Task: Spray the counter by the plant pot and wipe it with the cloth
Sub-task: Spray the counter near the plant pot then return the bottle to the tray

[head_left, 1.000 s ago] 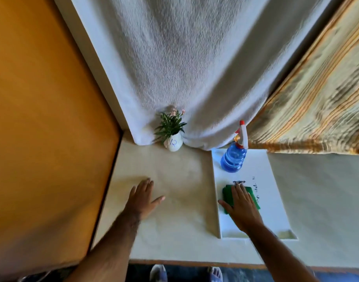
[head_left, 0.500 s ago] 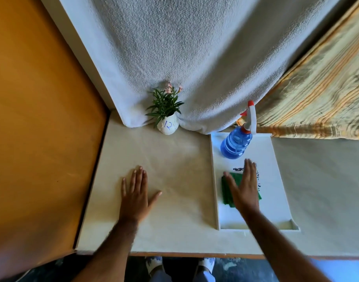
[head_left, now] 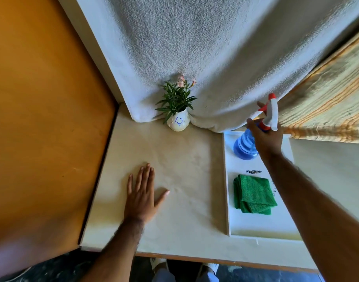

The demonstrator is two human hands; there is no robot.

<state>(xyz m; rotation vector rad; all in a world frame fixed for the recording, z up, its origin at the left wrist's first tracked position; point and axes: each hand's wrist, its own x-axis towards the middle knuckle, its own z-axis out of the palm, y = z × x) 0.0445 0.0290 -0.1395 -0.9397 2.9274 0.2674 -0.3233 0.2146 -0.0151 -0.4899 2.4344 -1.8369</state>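
The right hand (head_left: 265, 137) has left the cloth (head_left: 254, 193), fingers now wrapping the spray bottle (head_left: 245, 145) to lift it; left hand (head_left: 143, 194) lies flat, steadying.

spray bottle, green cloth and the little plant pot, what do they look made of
Spray bottle: see-through blue plastic, glossy, with a white and red trigger head. Green cloth: soft napped fabric, probably microfibre, folded into layers. Plant pot: likely glazed ceramic, white and shiny, with a blue number written on it.

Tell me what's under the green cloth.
The green cloth lies folded on the white tray, beside some dark scribbled marks. Whether anything lies beneath the folds can't be seen.
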